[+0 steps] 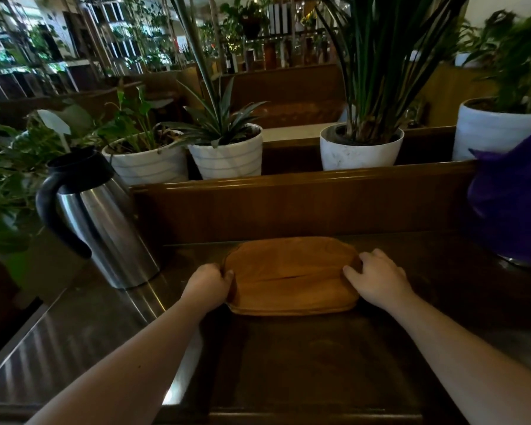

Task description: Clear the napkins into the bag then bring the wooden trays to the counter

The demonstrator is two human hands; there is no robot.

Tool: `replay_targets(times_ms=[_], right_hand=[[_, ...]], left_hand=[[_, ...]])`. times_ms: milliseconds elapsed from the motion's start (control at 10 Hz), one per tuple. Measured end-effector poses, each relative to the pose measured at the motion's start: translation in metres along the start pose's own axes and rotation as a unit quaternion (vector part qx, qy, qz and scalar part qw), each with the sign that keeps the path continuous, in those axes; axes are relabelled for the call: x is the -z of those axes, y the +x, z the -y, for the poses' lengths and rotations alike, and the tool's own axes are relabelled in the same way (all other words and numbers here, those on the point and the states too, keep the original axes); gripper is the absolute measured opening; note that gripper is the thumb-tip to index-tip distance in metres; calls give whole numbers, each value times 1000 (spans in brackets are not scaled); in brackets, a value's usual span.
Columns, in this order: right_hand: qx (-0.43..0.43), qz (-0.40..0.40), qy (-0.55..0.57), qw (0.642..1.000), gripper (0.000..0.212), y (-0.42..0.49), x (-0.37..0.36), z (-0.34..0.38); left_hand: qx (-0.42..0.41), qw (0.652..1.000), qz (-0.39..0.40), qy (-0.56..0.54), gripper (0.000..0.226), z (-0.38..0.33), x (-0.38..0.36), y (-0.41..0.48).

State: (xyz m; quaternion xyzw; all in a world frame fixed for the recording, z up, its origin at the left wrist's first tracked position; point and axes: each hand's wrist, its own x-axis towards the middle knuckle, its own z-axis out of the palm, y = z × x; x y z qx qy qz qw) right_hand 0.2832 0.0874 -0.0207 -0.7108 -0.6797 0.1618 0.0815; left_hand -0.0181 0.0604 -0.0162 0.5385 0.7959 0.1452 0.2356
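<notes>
An oval wooden tray (292, 276) lies flat on the dark wooden counter (304, 363), close to its raised back wall. It looks like a stack, though I cannot tell how many trays. My left hand (209, 285) grips the tray's left edge, thumb on top. At the tray's right edge, my right hand (377, 279) has its fingers curled over the rim. A purple bag (509, 204) stands at the right edge of the view, partly cut off. No napkins are in sight.
A steel thermos jug with a black handle (95, 216) stands on the counter left of the tray. Behind the counter's back wall (304, 204) several white plant pots (227, 154) (360, 148) sit on a ledge. A metal surface (59, 338) runs along the left.
</notes>
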Motion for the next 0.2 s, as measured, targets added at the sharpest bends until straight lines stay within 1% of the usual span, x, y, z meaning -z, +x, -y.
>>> replay_targets(times_ms=[100,200], right_hand=[[34,9,-42,998,62,-2,7,0],[123,-45,-74,989,75,-2,24,4]], left_hand=[[2,998,-8,61,34,-2,2,-6],[-58,979,-80,176,50,-10,5,-16]])
